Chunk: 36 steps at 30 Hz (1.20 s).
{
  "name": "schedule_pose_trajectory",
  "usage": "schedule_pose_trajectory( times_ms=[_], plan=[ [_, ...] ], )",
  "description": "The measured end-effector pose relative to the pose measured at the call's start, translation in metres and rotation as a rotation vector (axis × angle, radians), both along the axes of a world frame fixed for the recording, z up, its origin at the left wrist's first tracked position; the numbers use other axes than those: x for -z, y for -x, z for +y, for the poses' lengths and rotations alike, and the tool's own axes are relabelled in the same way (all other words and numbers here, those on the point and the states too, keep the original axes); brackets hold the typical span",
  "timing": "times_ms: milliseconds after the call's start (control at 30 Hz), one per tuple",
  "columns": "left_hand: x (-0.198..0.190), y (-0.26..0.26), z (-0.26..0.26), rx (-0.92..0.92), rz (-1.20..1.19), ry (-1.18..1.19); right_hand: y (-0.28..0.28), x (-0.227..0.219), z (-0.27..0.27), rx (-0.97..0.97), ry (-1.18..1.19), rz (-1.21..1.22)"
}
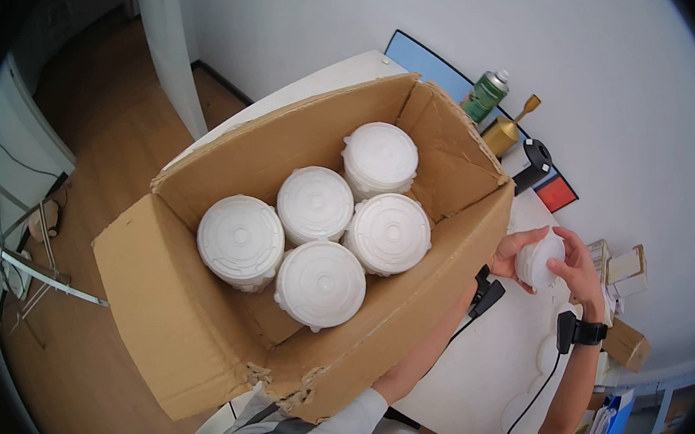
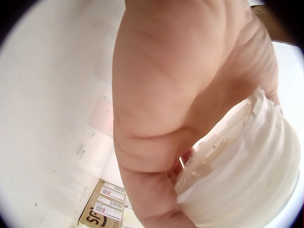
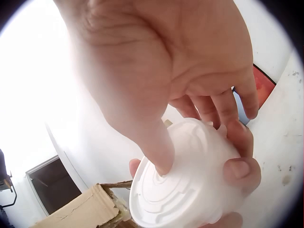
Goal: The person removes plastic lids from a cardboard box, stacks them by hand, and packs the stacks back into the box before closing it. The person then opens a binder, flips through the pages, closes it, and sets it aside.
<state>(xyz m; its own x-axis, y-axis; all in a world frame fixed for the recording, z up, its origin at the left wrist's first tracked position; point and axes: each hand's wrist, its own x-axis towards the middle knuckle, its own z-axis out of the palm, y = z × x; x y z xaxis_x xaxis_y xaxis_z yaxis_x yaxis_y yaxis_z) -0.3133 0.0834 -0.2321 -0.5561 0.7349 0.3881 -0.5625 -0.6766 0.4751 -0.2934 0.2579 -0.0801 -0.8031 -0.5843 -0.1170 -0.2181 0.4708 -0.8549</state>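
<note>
Right of the cardboard box, both hands hold a small stack of white round plastic lids [image 1: 538, 262] above the white table. My left hand [image 1: 514, 255] grips it from the left; in the left wrist view its ridged side [image 2: 251, 166] shows against the palm. My right hand [image 1: 580, 275] has its thumb on the ringed top face [image 3: 166, 199], with the fingers around the edge. Inside the open cardboard box [image 1: 430, 307] stand several taller stacks of similar white lids [image 1: 323, 285]. The box wall hides part of the left forearm.
Behind the box on the white table [image 1: 474, 377] stand a green spray can [image 1: 485, 95], a gold-coloured holder [image 1: 502, 135] and a black-and-white cylinder [image 1: 527, 162]. Small boxes [image 1: 628, 270] lie at the right by the wall. Cables hang from both wrists. A door [image 1: 168, 44] stands at the back left.
</note>
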Motion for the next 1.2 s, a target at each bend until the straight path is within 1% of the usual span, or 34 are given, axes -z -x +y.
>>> schedule_pose_trajectory(
  times_ms=[67, 133, 167, 200, 233, 267, 300, 367, 400, 433, 467, 500, 533, 600, 667, 700, 733, 800, 833, 867, 933, 1033, 1067, 1133, 1167, 1200],
  plan=[
    [-0.001, -0.002, 0.001, 0.01, 0.065, -0.046, -0.014, -0.014, -0.016, 0.005, -0.102, 0.077],
    [-0.007, -0.003, -0.003, 0.022, 0.046, -0.147, -0.025, -0.037, -0.03, 0.015, -0.296, 0.243],
    [-0.019, -0.012, -0.013, -0.058, 0.098, -0.158, -0.036, -0.049, -0.043, 0.114, -0.354, 0.387],
    [-0.027, -0.015, -0.022, -0.062, 0.077, -0.209, -0.049, -0.061, -0.061, 0.181, -0.294, 0.478],
    [-0.019, -0.019, -0.03, -0.076, 0.072, -0.207, -0.055, -0.074, -0.074, 0.163, -0.179, 0.539],
    [-0.014, -0.021, -0.035, -0.101, 0.056, -0.203, -0.065, -0.087, -0.099, 0.129, -0.05, 0.523],
    [-0.009, -0.023, -0.039, -0.121, 0.039, -0.199, -0.082, -0.104, -0.134, 0.037, 0.005, 0.492],
    [-0.001, -0.027, -0.047, -0.153, 0.015, -0.179, -0.098, -0.119, -0.203, -0.201, 0.043, 0.324],
    [0.002, -0.028, -0.053, -0.168, 0.006, -0.167, -0.098, -0.116, -0.236, -0.332, 0.048, 0.274],
    [0.006, -0.029, -0.059, -0.184, 0.002, -0.152, -0.101, -0.112, -0.267, -0.412, 0.041, 0.151],
    [0.009, -0.031, -0.066, -0.201, -0.004, -0.142, -0.101, -0.107, -0.296, -0.485, -0.013, 0.117],
    [0.01, -0.031, -0.073, -0.22, -0.009, -0.137, -0.099, -0.107, -0.321, -0.539, -0.165, 0.098],
    [0.012, -0.03, -0.08, -0.24, -0.013, -0.134, -0.097, -0.104, -0.343, -0.619, -0.22, 0.083],
    [0.017, -0.029, -0.096, -0.286, -0.026, -0.138, -0.095, -0.083, -0.372, -0.627, -0.343, 0.11],
    [0.023, -0.027, -0.115, -0.339, -0.036, -0.149, -0.105, -0.072, -0.381, -0.695, -0.702, 0.521],
    [0.026, -0.026, -0.124, -0.365, -0.043, -0.163, -0.108, -0.066, -0.376, -0.717, -0.669, 0.726],
    [0.03, -0.026, -0.131, -0.392, -0.052, -0.182, -0.111, -0.067, -0.378, -0.734, -0.686, 0.726],
    [0.041, -0.029, -0.141, -0.443, -0.079, -0.215, -0.117, -0.073, -0.38, -0.791, -0.445, 0.924],
    [0.045, -0.03, -0.149, -0.464, -0.089, -0.221, -0.116, -0.075, -0.381, -0.839, -0.493, 0.869],
    [0.049, -0.03, -0.155, -0.481, -0.098, -0.221, -0.114, -0.073, -0.384, -0.841, -0.495, 0.87],
    [0.058, -0.031, -0.169, -0.507, -0.116, -0.212, -0.108, -0.065, -0.386, -0.871, -0.739, 0.668],
    [0.071, -0.036, -0.187, -0.542, -0.148, -0.212, -0.106, -0.062, -0.389, -0.904, -0.709, 0.608],
    [0.075, -0.038, -0.193, -0.553, -0.159, -0.212, -0.105, -0.058, -0.386, -0.899, -0.714, 0.605],
    [0.079, -0.043, -0.206, -0.569, -0.174, -0.204, -0.1, -0.048, -0.379, -0.982, -0.498, 0.864],
    [0.079, -0.044, -0.213, -0.574, -0.179, -0.196, -0.101, -0.05, -0.378, -0.968, -0.499, 0.867],
    [0.079, -0.045, -0.22, -0.574, -0.185, -0.184, -0.104, -0.051, -0.381, -1.022, -0.525, 0.866]
  ],
)
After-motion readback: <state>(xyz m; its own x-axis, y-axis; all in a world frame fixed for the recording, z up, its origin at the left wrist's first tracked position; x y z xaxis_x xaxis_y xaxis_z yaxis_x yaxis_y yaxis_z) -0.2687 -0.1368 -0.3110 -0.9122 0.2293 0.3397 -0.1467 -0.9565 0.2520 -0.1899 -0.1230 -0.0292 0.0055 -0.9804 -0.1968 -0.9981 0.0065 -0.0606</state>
